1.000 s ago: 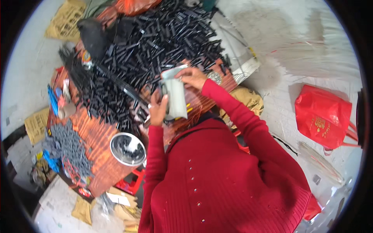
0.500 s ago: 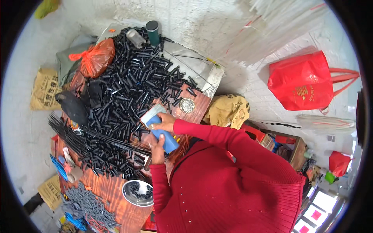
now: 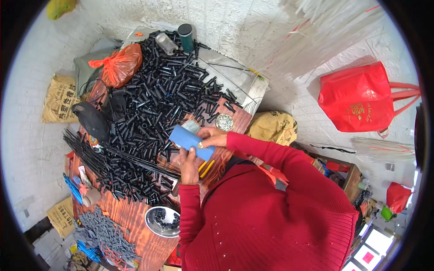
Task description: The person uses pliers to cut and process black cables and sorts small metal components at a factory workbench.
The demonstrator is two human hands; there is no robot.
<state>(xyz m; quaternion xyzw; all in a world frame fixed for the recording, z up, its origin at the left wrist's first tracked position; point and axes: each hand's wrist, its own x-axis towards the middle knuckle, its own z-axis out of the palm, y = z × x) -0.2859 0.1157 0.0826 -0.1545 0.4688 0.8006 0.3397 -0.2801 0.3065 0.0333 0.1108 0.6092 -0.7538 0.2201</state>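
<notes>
Both my hands hold a flat blue rectangular object [image 3: 186, 140] above the table's near edge; I cannot make out its exact kind. My left hand [image 3: 189, 168] grips its lower edge, thumb up against it. At its right end, my right hand [image 3: 212, 137] has closed with the thumb over the face. Just beyond lies a pale greyish flat piece [image 3: 191, 126], partly covered by the blue object. A tool with yellow handles [image 3: 207, 169] lies beneath, on the wooden table. A heap of black tubular parts [image 3: 151, 99] spreads over the table to the far left.
A round dish of small shiny pieces [image 3: 224, 122] sits right of the heap. Long black rods [image 3: 131, 160] cross its near side. A white bowl with black rings [image 3: 153, 228] stands nearer me, beside grey parts [image 3: 106, 235]. A green-grey tumbler [image 3: 186, 39] and orange bag [image 3: 122, 67] stand farther back.
The blue object has turned to a flatter slant and lifted off the pale piece. My right hand has shifted from its upper part to its right end. The whole view has moved slightly.
</notes>
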